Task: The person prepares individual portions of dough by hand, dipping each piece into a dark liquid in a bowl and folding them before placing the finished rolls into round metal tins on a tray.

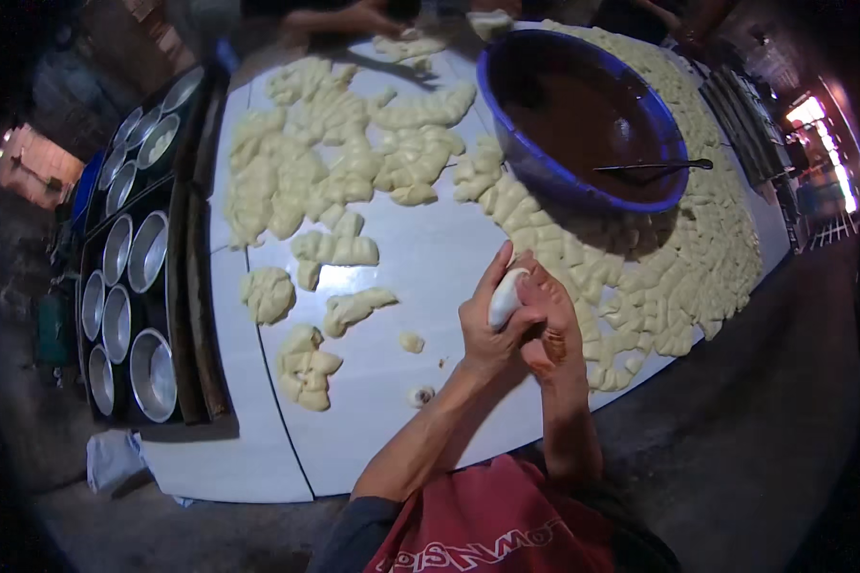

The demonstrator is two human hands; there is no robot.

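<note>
Beyond my dark-red cloth garment, my left hand and right hand curl closed around a smooth white rounded dough lump, above a flat white table. I judge it soft, light, slightly tacky, best cupped gently; lumpy pale-yellow dough pieces spread farther left.

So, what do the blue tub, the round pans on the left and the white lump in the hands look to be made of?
Blue tub: probably plastic, given its even colour and soft sheen.
Round pans: metal, perhaps aluminium; silvery-grey with bright highlights.
White lump: likely dough, smooth and rounded, though partly covered by the hands, so not certain.
</note>
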